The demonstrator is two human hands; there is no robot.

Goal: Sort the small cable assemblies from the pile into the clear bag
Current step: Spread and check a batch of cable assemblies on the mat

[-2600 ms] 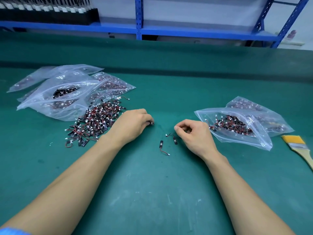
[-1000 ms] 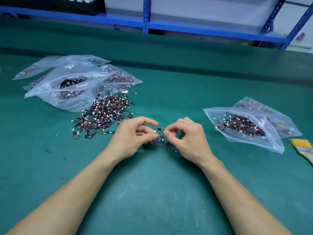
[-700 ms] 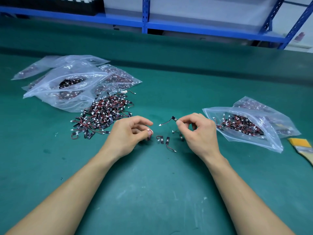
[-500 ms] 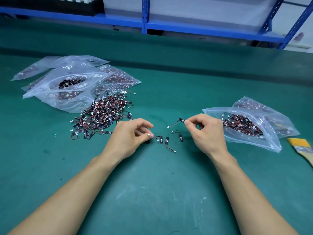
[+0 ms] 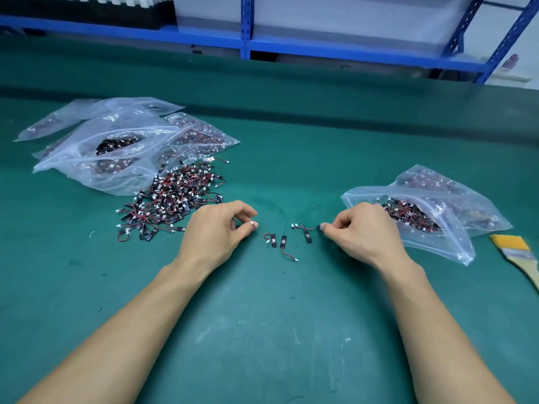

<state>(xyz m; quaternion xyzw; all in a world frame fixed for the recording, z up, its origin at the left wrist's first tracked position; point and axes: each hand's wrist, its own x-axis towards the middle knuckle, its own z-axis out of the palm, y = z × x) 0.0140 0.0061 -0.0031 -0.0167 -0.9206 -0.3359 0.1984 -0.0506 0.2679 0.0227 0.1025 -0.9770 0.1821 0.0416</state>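
A pile of small black-and-red cable assemblies (image 5: 172, 201) lies on the green mat left of centre. My left hand (image 5: 217, 228) rests beside it, fingers curled, pinching a small assembly (image 5: 253, 225) at the fingertips. My right hand (image 5: 360, 228) pinches the black end of another cable assembly (image 5: 303, 227), whose wire lies low on the mat to the left. Three loose assemblies (image 5: 281, 243) lie between my hands. The open clear bag (image 5: 449, 237), partly filled with assemblies, lies just right of my right hand.
Several clear bags with assemblies (image 5: 116, 147) are stacked behind the pile at the left. Another filled bag (image 5: 437, 182) lies under the right one. A yellow brush (image 5: 522, 255) lies at the right edge. Blue shelving (image 5: 246, 27) stands behind the green table (image 5: 262, 330).
My right hand pulled one assembly away from my left hand, carried it right, and has now lowered it to the mat. My left hand stayed put with its piece.
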